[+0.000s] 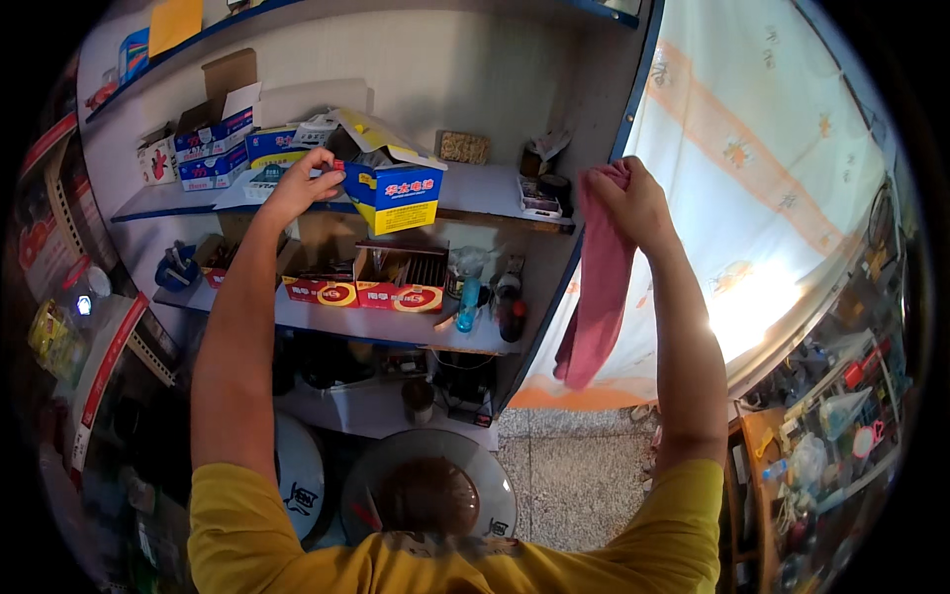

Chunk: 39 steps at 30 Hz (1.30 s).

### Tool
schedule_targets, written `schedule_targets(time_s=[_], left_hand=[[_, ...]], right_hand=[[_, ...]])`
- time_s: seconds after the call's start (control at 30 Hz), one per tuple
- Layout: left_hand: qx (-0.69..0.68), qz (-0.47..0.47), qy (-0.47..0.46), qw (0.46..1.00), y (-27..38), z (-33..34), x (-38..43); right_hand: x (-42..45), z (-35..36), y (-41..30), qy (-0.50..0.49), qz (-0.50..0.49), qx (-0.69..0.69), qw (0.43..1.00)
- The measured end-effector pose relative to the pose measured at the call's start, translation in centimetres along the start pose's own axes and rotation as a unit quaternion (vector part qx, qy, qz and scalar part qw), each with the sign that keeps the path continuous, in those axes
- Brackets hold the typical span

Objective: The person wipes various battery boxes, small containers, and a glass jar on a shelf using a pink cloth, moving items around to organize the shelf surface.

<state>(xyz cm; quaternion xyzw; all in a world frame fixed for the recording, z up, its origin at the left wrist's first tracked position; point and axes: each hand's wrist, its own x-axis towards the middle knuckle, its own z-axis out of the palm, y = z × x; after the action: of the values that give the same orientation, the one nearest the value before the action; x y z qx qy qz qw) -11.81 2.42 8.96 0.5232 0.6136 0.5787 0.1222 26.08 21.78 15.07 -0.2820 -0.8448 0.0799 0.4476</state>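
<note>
My left hand is raised in front of the middle shelf, its fingers closed on a small red item that looks like a battery. Right beside it, a blue and yellow battery carton with its flaps up juts over the shelf's front edge; whether my fingers touch it I cannot tell. On the right, my right hand grips a pink cloth by its top end, and the cloth hangs down before the white curtain.
More battery cartons stand at the left of the middle shelf. Red and yellow open boxes and a blue bottle are on the shelf below. A patterned curtain hangs at the right. Round lidded containers stand below.
</note>
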Motion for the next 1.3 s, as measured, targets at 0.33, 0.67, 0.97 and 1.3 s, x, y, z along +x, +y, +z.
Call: schedule_targets(time_s=[0.33,0.67,0.97,1.3], left_hand=[[-0.013,0.046,-0.027,0.999,-2.1,-1.9,1.2],[-0.036,0.069,-0.012,0.997,-2.7,-2.4,0.6],[0.001,0.089,0.027,0.996,-2.7,-1.5,0.5],[0.035,0.078,0.015,0.996,-2.7,-1.4,1.4]], right_hand=[[9.2,5.0,-7.6,0.023,-0.091,-0.067,0.993],[15.8,22.2,-3.7,-0.071,-0.098,-0.086,0.989],[14.7,26.5,2.8,-0.097,-0.052,-0.228,0.967],[14.7,26.0,2.3,-0.074,0.084,-0.191,0.975]])
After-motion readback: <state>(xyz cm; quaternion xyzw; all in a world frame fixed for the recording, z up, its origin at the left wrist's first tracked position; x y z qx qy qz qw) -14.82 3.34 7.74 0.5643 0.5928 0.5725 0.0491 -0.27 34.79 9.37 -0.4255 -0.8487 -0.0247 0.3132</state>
